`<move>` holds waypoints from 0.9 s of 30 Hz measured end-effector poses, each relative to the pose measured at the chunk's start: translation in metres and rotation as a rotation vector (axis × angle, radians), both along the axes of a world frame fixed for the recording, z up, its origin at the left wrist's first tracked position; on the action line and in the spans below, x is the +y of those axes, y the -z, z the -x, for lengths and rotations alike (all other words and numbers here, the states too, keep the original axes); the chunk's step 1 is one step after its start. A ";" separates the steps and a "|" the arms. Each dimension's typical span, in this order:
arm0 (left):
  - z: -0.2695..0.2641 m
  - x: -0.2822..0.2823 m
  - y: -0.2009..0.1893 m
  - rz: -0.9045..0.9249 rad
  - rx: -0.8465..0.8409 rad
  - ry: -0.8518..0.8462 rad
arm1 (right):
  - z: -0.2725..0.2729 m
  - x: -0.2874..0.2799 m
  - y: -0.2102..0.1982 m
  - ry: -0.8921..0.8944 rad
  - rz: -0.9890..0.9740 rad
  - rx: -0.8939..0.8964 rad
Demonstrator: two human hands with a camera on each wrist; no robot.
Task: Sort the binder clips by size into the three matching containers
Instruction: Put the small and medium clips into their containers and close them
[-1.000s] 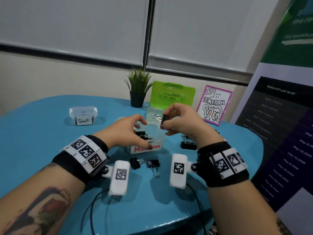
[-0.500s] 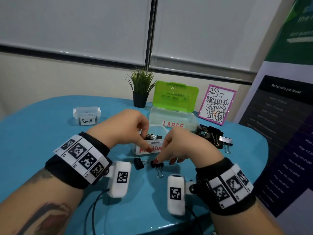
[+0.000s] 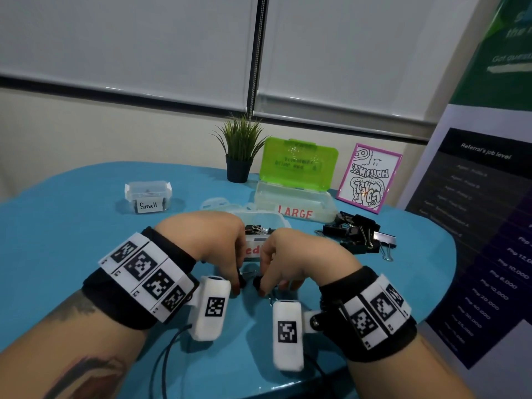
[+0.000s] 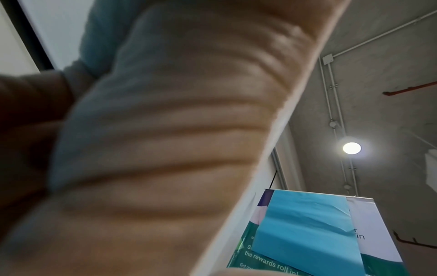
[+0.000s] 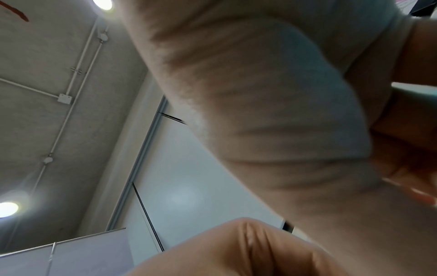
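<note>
You had both hands down on the blue bench (image 3: pixel 86 226) just in front of the medium container (image 3: pixel 270 223); your left hand (image 3: pixel 207 240) had thumb and forefinger curled down onto one small black clip (image 3: pixel 242 282), and your right hand (image 3: pixel 290 254) pinched a second black clip (image 3: pixel 257 283) just beside it, at about three o'clock from the first; a wire handle showed between the two, though whether the clips were hooked together you could not have told from the head view, and both wrist views showed only blurred skin and ceiling; to do this pick well, you wanted each pinch on the black body of the clip and not on the loose wire handles, which swing and let the clip turn; if the handles were tangled, easing the two apart sideways before lifting would have been safer than pulling upward; both clips looked close in size to those already lying in the medium container at twelve o'clock from your hands, so that box was the likely drop, but checking each against the ones inside was worth the moment; the Small container (image 3: pixel 148 197) stood well apart at ten o'clock, and the LARGE container (image 3: pixel 293 201) with its green lid up sat at one o'clock; a heap of bigger clips (image 3: pixel 357 234) waited at two o'clock, near the bench edge, so sweeping your right wrist that way risked knocking some off.
</note>
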State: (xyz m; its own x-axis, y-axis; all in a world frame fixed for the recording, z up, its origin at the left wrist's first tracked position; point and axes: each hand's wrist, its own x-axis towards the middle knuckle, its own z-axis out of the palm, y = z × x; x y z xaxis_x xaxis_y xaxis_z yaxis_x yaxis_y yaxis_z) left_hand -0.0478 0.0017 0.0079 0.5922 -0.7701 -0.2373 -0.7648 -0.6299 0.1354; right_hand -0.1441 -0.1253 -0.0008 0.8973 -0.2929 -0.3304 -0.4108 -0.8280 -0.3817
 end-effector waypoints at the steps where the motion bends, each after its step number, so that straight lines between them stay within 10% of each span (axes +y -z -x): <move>1: 0.000 0.000 0.001 -0.001 0.003 -0.015 | 0.000 0.000 0.001 -0.015 0.001 -0.012; 10: -0.004 0.001 0.007 0.036 0.087 -0.042 | 0.001 -0.021 -0.007 -0.003 -0.144 -0.150; 17: -0.016 0.020 -0.016 0.306 0.488 0.099 | 0.003 -0.012 -0.001 -0.067 -0.039 0.002; 21: -0.033 0.017 -0.008 0.712 0.396 -0.054 | 0.002 -0.008 -0.002 -0.093 -0.055 0.036; 27: -0.040 0.007 0.009 0.760 0.292 -0.140 | -0.001 -0.013 0.005 -0.084 -0.040 -0.009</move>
State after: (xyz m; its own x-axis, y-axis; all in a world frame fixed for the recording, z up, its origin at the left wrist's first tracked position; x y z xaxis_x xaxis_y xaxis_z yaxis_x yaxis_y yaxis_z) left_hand -0.0080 0.0085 -0.0015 0.6898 -0.7062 0.1595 -0.5539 -0.3730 0.7444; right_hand -0.1434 -0.1379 -0.0055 0.9210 -0.2027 -0.3326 -0.3368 -0.8433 -0.4187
